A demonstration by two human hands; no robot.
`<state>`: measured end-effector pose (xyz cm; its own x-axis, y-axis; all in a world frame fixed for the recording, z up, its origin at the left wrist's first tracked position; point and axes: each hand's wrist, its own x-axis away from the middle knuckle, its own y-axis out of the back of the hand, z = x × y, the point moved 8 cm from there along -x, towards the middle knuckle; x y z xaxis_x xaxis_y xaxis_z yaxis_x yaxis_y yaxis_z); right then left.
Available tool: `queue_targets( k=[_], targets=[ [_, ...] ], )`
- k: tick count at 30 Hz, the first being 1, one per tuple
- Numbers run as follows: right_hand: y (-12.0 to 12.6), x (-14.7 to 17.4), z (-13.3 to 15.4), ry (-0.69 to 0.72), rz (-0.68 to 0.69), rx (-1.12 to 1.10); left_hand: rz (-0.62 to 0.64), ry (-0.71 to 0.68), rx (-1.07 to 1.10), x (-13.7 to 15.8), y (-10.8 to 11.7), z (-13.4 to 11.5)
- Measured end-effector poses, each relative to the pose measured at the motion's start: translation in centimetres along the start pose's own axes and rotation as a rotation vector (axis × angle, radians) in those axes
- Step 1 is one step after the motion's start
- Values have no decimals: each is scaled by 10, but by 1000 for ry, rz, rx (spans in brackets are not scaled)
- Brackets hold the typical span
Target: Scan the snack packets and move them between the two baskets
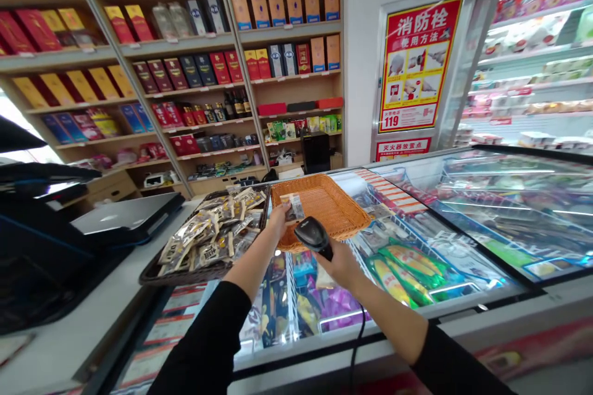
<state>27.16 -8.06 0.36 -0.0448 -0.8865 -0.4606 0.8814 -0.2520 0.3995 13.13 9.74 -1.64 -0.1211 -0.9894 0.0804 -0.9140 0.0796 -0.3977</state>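
Observation:
A small clear packet [293, 207] is gripped in my left hand [278, 222], above the near left part of an orange woven basket [331, 210]. My right hand [340, 264] is wrapped round the handle of a black barcode scanner [311, 234], whose head points toward the packet. The scanner's cord hangs down below my right wrist. Left of my hands, a dark woven tray [194, 276] is heaped with clear packets [215, 228] with white and dark print. Both basket and tray rest on the glass top of a freezer.
The chest freezer [417, 345] holds colourful packages, including green and yellow ones [403, 268]. A checkout counter [50, 345] with dark equipment [46, 247] stands at left. Shelves of boxed goods [199, 68] line the back; a red fire-hydrant sign [419, 65] and a refrigerated display [532, 74] are at right.

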Motion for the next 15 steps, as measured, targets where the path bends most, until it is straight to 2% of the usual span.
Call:
queue_targets(
  k=[4,9,15],
  targets=[
    [0,-1,-11,-76,-3,-4,66,-100,60,-2,-9,-7],
    [0,-1,-18,-138,2,-35,69,-101,88,-7,-6,-2],
    [-1,-1,-21,-147,-2,-37,99,-90,78,-8,-7,-1]
  ],
)
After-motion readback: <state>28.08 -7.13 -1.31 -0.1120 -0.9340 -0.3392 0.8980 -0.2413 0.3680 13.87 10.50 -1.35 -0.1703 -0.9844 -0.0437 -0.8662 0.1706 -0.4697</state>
